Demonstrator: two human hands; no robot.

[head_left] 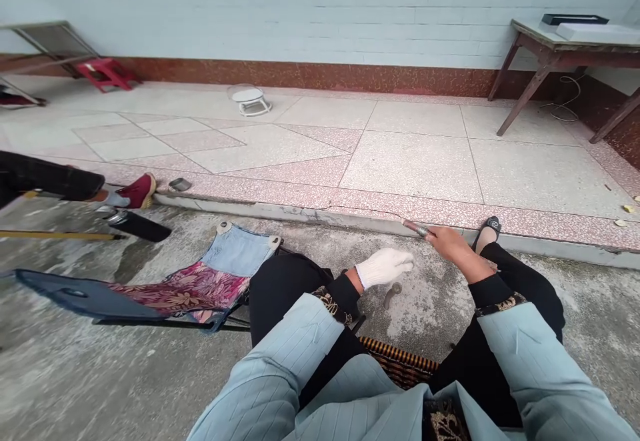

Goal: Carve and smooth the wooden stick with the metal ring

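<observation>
Pinching a short ribbed handle in the right hand, with the grip closed around the near end. Pointing away from the fingers, over the edge of the step. Cannot tell whether resting on it or just above. Also cannot tell whether to read the thin dark line past the tip as wire or as a crack.

On the left hand, wearing a knitted white glove. Fingers drawn together; cannot see anything in them, so can't call it pinching or bare closing. Just below, on the rough ground, see a small curved piece.

Main worry: might lose the handle through twisting or slipping, from holding only the near end, then drop it off the step. If really wire, could whip or kink under uneven pull, or snag the glove knit. Might also kick the curved piece away with a foot shift, given how loosely placed between the legs. Watch the right shoe too: near the handle, exposed to a drop.
</observation>
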